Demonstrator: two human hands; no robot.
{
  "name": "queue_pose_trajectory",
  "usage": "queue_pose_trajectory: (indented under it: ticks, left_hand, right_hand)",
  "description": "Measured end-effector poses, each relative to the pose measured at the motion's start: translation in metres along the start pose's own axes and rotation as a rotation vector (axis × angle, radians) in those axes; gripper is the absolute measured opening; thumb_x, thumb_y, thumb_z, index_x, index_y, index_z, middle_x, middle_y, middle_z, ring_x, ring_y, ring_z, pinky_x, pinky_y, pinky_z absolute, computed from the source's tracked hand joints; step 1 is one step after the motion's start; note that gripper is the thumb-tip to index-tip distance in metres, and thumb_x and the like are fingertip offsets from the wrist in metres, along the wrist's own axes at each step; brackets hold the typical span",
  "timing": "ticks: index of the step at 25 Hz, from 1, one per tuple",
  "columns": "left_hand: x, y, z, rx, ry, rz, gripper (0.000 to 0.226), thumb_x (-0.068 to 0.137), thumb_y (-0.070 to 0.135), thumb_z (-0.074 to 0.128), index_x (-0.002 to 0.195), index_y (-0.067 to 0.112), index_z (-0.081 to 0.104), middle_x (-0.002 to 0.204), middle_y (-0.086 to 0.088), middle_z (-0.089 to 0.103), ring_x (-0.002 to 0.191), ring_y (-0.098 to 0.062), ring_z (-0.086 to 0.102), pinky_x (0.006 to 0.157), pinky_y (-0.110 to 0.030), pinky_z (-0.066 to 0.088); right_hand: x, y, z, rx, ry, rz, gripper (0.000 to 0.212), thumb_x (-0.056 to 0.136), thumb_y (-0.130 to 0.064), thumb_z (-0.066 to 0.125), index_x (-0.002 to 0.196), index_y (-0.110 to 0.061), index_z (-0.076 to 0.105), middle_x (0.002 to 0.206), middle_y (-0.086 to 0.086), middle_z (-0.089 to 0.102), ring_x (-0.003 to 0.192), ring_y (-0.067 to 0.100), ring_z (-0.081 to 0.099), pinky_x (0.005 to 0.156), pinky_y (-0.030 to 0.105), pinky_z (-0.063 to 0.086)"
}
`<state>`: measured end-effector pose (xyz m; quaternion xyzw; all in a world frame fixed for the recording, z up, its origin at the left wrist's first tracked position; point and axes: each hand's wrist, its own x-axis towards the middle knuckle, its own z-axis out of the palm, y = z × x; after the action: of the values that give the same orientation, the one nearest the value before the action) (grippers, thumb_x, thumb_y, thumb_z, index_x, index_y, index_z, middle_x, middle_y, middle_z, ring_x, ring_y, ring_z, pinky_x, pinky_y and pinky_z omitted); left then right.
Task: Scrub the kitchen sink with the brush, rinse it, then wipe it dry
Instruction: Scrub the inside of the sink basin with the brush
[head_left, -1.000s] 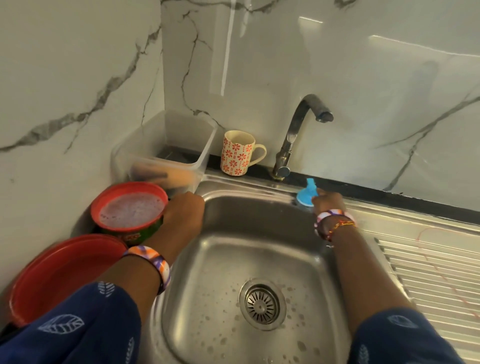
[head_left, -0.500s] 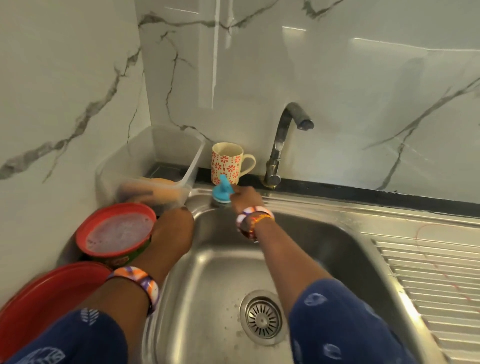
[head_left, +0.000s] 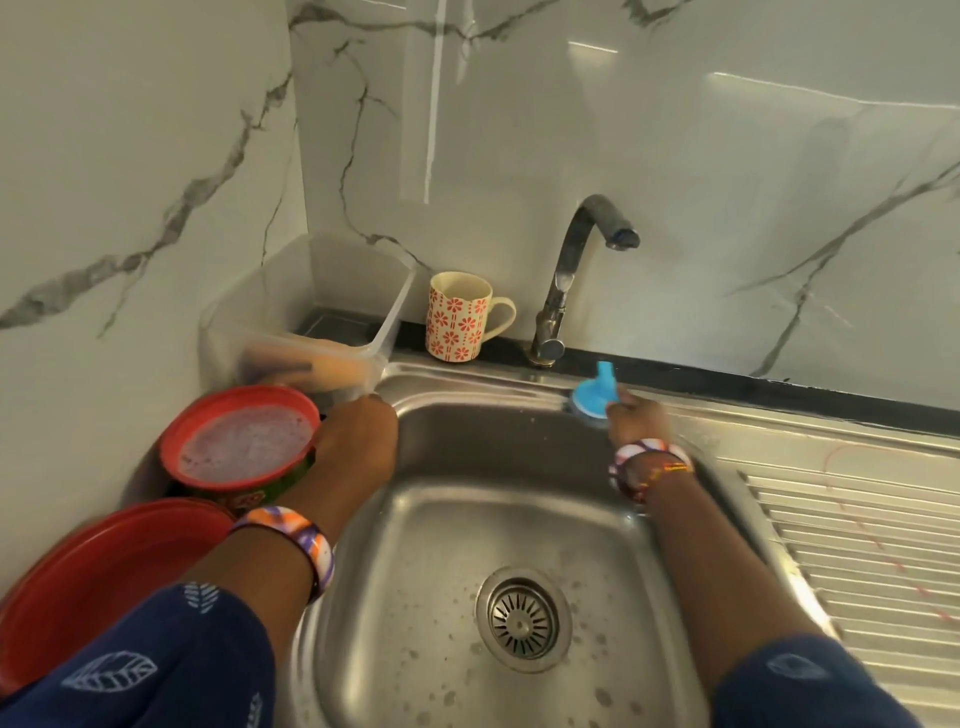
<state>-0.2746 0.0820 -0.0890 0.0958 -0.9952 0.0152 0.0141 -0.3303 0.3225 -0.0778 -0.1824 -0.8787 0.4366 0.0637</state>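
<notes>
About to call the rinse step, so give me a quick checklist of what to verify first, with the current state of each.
1. Brush in the right hand: ok.
2. Left hand braced on the sink rim: ok.
3. Tap off, no water running: ok.
4. Drain strainer clear: ok.
5. Basin fully scrubbed: not ok, droplets and spots around the drain.
6. Cloth for drying at hand: cannot tell, none in view.
</notes>
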Motion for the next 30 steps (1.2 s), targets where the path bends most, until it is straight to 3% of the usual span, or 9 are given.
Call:
queue_pose_trajectory:
  ticks: [3,6,9,12,16,19,24,27,30]
  left_hand:
    - [0.001,0.002,0.003,0.02,0.009,0.01,0.033,0.096,0.008,0.046,0.128,0.005,0.047,0.125,-0.011,0.057,0.115,-0.025,0.057,0.091,-0.029,0.047]
    - [0.003,-0.002,0.009,0.02,0.026,0.014,0.032,0.098,0.01,0.041,0.129,0.006,0.046,0.124,-0.01,0.058,0.113,-0.025,0.058,0.089,-0.031,0.046]
    - [0.005,-0.004,0.007,0.017,0.019,0.021,0.035,0.098,0.011,0.04,0.133,0.008,0.042,0.126,-0.009,0.057,0.114,-0.023,0.058,0.09,-0.03,0.046]
    - [0.005,-0.003,0.003,0.077,0.007,0.042,0.034,0.097,0.01,0.042,0.132,0.008,0.043,0.127,-0.008,0.057,0.116,-0.022,0.057,0.093,-0.029,0.046]
    - [0.005,-0.004,0.005,0.113,0.005,0.045,0.038,0.097,0.009,0.043,0.134,0.006,0.042,0.128,-0.01,0.056,0.119,-0.023,0.055,0.096,-0.029,0.044]
    - [0.002,-0.002,0.006,0.119,-0.003,0.045,0.039,0.097,0.009,0.043,0.136,0.006,0.041,0.129,-0.011,0.056,0.12,-0.024,0.054,0.098,-0.03,0.043]
    - [0.004,-0.001,0.007,0.081,0.008,0.022,0.038,0.097,0.008,0.045,0.134,0.005,0.042,0.128,-0.011,0.056,0.117,-0.024,0.055,0.093,-0.029,0.047]
    - [0.003,0.001,0.008,0.067,0.013,0.025,0.031,0.101,0.015,0.039,0.131,0.008,0.045,0.124,-0.008,0.058,0.113,-0.02,0.058,0.091,-0.027,0.047]
    - [0.007,-0.002,0.007,0.045,0.031,0.018,0.032,0.1,0.014,0.039,0.131,0.009,0.044,0.125,-0.007,0.057,0.114,-0.02,0.058,0.091,-0.026,0.047]
  right_hand:
    - [-0.03,-0.04,0.069,0.04,-0.213,-0.144,0.037,0.099,-0.013,0.039,0.132,-0.008,0.052,0.13,0.017,0.057,0.118,0.03,0.055,0.097,0.034,0.042]
    - [-0.055,-0.083,0.113,-0.151,-0.391,-0.381,0.041,0.098,-0.015,0.037,0.139,-0.014,0.042,0.137,0.015,0.05,0.124,0.031,0.049,0.101,0.037,0.04]
    - [-0.045,-0.092,0.108,-0.419,-0.357,-0.593,0.043,0.098,-0.019,0.036,0.14,-0.025,0.04,0.132,0.014,0.053,0.118,0.032,0.053,0.096,0.04,0.044]
    - [-0.019,-0.067,0.062,-0.694,-0.28,-0.728,0.043,0.1,-0.028,0.034,0.142,-0.038,0.035,0.128,0.011,0.057,0.111,0.031,0.058,0.086,0.035,0.046]
    - [0.002,-0.026,-0.007,-1.026,-0.192,-0.796,0.045,0.101,-0.033,0.033,0.144,-0.042,0.028,0.117,0.01,0.062,0.102,0.028,0.061,0.073,0.029,0.042]
    - [0.009,-0.01,-0.015,-1.175,-0.21,-0.886,0.049,0.1,-0.034,0.035,0.147,-0.039,0.021,0.1,0.008,0.061,0.095,0.027,0.062,0.068,0.031,0.04]
    - [-0.002,-0.039,0.045,-1.112,-0.234,-1.089,0.052,0.1,-0.032,0.034,0.148,-0.038,0.014,0.087,0.009,0.051,0.089,0.028,0.063,0.062,0.031,0.034]
    - [-0.015,-0.062,0.099,-1.037,-0.268,-1.162,0.05,0.101,-0.028,0.034,0.147,-0.038,0.019,0.102,0.012,0.059,0.094,0.03,0.062,0.063,0.03,0.035]
    - [-0.012,-0.058,0.105,-1.027,-0.303,-1.171,0.052,0.1,-0.024,0.035,0.147,-0.039,0.018,0.11,0.012,0.06,0.097,0.03,0.061,0.064,0.03,0.035]
